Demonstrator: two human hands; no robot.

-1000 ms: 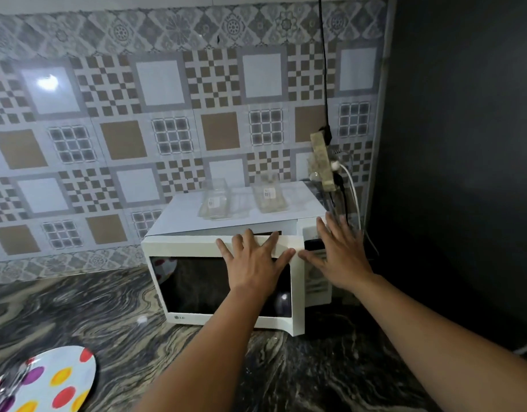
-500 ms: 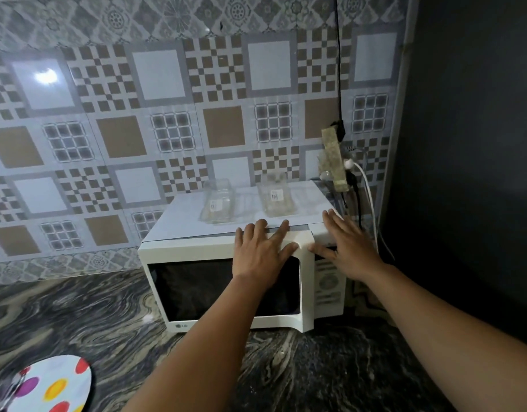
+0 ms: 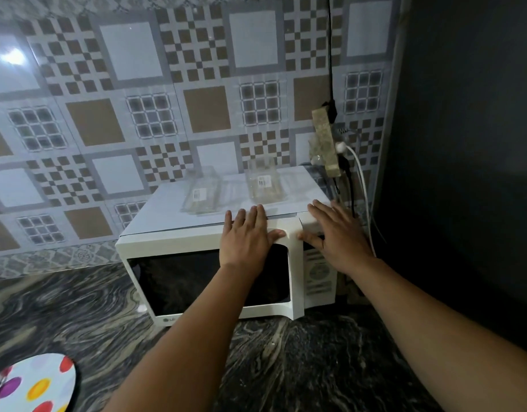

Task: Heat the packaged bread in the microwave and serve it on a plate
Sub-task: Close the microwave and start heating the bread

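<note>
A white microwave (image 3: 167, 242) stands on the dark marbled counter against the tiled wall, its door closed. My left hand (image 3: 247, 239) presses flat on the upper right of the door, fingers straight. My right hand (image 3: 336, 233) lies flat on the top of the control panel beside it, thumb at the door seam. A white plate with coloured dots (image 3: 33, 385) sits at the lower left corner of the counter. The bread is not visible; the dark door window hides the inside.
Two clear plastic containers (image 3: 201, 193) (image 3: 263, 185) sit on the microwave's top. A power strip (image 3: 326, 145) with plugs and cords hangs on the wall right of it. A dark wall (image 3: 464, 144) closes the right side. Something metallic lies at the plate's left edge.
The microwave door has swung from slightly ajar to closed under my left hand. My right hand has stayed on the control panel. The view has moved closer.
</note>
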